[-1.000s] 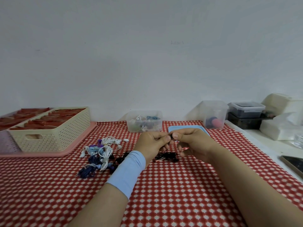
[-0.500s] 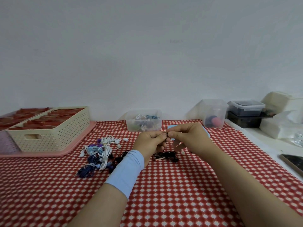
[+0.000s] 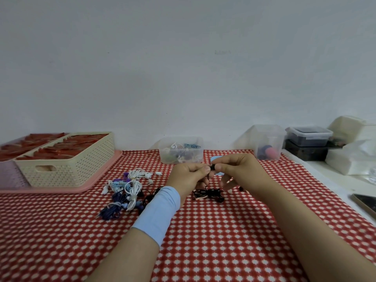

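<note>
My table (image 3: 223, 241) looks like a small home workshop: checked cloth, storage tubs (image 3: 181, 154), a basket (image 3: 81, 169), bundled earphones (image 3: 130, 188).

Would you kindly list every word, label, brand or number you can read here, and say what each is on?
None can be read.
Faint mark on the wall: too blurred to read.
Black earphones, pinched by the left hand and right hand: no print visible.
Clear tub, cream basket, phone: no lettering visible.

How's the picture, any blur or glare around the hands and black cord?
Head view: soft even light, no glare; left hand and right hand fairly sharp; black cord they pinch is thin and smeary; basket at left looks soft.
</note>
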### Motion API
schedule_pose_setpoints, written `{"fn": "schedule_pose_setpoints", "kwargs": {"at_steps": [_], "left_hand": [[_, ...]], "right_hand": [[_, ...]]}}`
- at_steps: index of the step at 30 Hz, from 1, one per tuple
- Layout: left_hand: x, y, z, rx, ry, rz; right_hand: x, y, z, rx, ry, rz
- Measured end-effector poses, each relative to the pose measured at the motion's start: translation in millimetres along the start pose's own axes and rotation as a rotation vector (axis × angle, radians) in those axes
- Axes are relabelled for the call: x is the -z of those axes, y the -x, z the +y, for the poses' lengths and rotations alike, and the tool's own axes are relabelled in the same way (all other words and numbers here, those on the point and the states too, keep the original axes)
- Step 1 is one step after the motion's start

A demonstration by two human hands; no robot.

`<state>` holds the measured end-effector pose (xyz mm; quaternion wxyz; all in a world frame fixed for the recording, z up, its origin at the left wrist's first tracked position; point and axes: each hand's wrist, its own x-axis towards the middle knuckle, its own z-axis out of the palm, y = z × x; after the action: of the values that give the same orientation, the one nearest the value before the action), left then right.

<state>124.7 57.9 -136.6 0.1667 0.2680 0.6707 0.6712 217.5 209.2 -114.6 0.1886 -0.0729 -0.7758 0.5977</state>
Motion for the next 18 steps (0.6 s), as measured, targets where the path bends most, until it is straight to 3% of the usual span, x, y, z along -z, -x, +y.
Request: {"fn": "schedule_pose_setpoints", "kwargs": {"at_steps": [8, 18], "left_hand": [[0.4, 0.7, 0.9, -0.033, -0.082, -0.008], [-4.6, 1.2, -0.7, -0.012, -0.04, -0.014]], "right_hand": [[5.8, -2.1, 5.9, -0.177, -0.147, -0.126], [5.8, -1.7, 4.8, -0.166, -0.1, -0.082]]}}
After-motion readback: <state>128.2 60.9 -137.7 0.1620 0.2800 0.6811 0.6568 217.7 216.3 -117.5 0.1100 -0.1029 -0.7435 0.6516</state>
